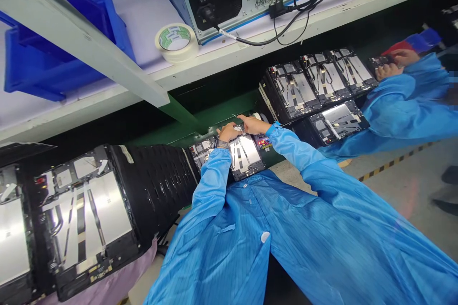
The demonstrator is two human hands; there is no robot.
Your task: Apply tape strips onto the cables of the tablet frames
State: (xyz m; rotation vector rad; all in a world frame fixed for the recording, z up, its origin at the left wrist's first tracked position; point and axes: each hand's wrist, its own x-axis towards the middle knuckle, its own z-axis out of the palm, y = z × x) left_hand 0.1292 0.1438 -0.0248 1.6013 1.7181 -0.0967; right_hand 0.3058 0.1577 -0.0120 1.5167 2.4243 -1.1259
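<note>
Electronics panel (249,149) lies open, ribbon cables (239,155) exposed, no cover fitted; left hand (227,132) and right hand (252,125) pinch closely together at its top edge, held item unclear.

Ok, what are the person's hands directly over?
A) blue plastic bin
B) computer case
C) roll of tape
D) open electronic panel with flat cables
D: the left hand and right hand sit together at the far edge of the open electronic panel.
</note>
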